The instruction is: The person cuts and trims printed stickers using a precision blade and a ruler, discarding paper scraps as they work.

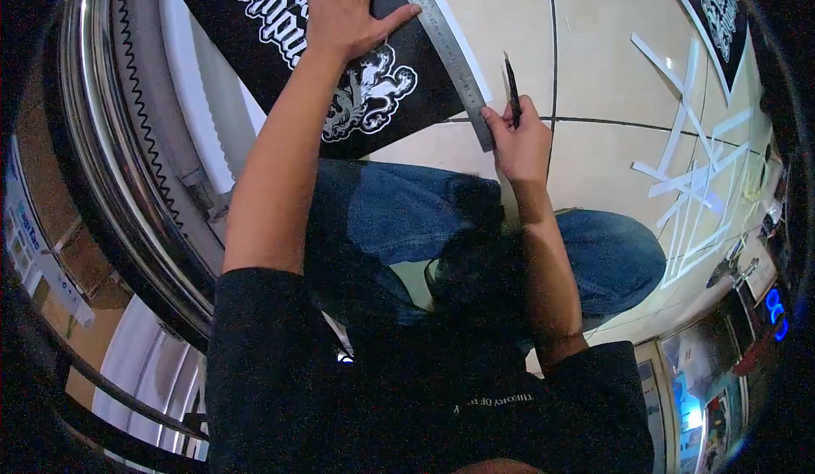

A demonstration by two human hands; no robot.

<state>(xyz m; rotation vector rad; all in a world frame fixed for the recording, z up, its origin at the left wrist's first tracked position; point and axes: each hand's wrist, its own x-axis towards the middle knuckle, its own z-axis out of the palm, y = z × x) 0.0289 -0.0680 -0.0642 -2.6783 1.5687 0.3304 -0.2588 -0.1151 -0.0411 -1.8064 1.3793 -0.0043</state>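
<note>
A black sheet [424, 105] with white lettering and lion figures lies on the tiled floor. My left hand [344, 11] is spread flat on it, its thumb reaching onto a metal ruler [458, 71]. The ruler runs along the sheet's right side, with a white strip of the sheet showing beyond it. Near the ruler's lower end, my right hand [519, 139] holds a dark, thin cutter [513, 92] upright between its fingers, the tip pointing away from me. The thumb of that hand is at the ruler's edge.
Several white offcut strips [683, 126] lie scattered on the floor at the right. Another black printed sheet [717, 16] is at the upper right. A machine with metal rollers [98, 134] stands along the left. My knees are bent below the sheet.
</note>
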